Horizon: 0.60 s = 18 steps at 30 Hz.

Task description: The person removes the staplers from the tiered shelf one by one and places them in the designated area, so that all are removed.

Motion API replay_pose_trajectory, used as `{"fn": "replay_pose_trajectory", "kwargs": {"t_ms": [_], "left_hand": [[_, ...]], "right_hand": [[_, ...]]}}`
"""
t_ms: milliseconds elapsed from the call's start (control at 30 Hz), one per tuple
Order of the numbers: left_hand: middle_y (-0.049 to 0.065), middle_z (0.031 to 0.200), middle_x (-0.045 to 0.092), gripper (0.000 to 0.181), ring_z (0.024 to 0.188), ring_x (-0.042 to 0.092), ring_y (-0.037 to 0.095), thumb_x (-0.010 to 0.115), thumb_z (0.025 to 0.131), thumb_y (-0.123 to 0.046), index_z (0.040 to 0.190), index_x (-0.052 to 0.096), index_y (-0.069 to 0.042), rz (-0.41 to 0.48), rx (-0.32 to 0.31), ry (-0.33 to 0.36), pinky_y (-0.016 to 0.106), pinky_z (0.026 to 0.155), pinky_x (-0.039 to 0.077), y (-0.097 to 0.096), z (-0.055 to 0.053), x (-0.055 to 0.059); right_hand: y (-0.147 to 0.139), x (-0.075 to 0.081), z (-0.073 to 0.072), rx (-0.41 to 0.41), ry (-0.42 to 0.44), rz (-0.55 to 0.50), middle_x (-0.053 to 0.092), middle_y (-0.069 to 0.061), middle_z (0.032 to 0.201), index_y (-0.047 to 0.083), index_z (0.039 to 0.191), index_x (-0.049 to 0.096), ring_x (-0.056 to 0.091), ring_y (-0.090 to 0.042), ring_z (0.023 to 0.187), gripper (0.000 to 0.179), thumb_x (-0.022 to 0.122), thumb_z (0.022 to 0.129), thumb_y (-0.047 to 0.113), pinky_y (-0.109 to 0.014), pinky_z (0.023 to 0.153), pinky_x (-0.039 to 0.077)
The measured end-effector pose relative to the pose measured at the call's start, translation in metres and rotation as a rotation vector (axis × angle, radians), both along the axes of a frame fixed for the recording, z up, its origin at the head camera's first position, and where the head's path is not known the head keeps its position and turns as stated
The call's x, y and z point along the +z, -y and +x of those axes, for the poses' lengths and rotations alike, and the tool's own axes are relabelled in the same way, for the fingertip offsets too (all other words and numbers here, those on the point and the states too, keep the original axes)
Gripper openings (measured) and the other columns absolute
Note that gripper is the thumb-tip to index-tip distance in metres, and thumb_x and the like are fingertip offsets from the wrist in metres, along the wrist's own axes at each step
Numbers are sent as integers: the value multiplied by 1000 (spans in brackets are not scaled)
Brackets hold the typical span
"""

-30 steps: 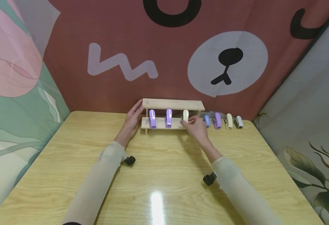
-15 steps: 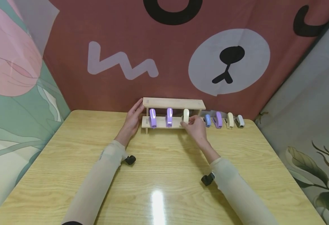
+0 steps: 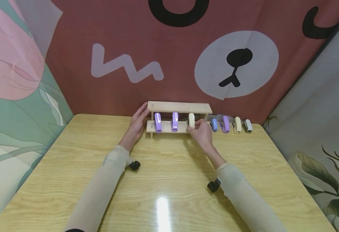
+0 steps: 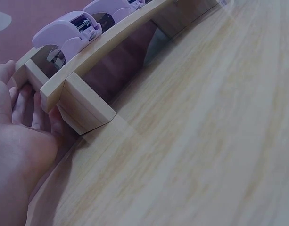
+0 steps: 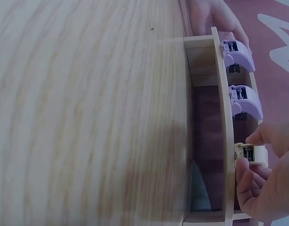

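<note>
A small two-tier wooden rack stands at the back of the table. On its lower shelf sit a purple stapler at the left and a second purple stapler near the middle. My right hand pinches a cream stapler on the right part of that shelf; in the right wrist view thumb and fingers lie on either side of the cream stapler. At the rack's left end my left hand rests with extended fingers against its side. Part of those fingers is hidden behind the wood.
Right of the rack, in a row on the table, stand a blue stapler, a purple stapler, a cream stapler and a grey-white stapler. A printed curtain hangs right behind the table.
The view has shifted very slightly. Both hands keep their places, the left at the rack's end and the right on the cream stapler, which stays nearly still on the shelf.
</note>
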State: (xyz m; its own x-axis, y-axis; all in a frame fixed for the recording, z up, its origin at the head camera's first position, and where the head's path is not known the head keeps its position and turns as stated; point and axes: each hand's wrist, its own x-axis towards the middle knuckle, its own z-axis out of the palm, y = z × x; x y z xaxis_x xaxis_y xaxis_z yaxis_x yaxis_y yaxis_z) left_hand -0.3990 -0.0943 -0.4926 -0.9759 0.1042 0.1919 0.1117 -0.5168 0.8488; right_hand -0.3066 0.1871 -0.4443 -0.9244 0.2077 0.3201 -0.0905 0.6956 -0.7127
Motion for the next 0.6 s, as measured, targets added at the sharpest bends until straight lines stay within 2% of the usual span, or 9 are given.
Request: {"fn": "replay_pose_trajectory", "kwargs": {"t_ms": [600], "left_hand": [[0, 159, 41, 54, 143, 38, 19, 65, 103, -23, 154, 48, -20, -18, -10, -4, 40, 119, 24, 1, 1, -1]], "right_hand": [[-7, 3, 7, 1, -31, -31, 68, -14, 81, -2, 97, 65, 64, -27, 71, 29, 78, 79, 17, -37, 61, 54]]}}
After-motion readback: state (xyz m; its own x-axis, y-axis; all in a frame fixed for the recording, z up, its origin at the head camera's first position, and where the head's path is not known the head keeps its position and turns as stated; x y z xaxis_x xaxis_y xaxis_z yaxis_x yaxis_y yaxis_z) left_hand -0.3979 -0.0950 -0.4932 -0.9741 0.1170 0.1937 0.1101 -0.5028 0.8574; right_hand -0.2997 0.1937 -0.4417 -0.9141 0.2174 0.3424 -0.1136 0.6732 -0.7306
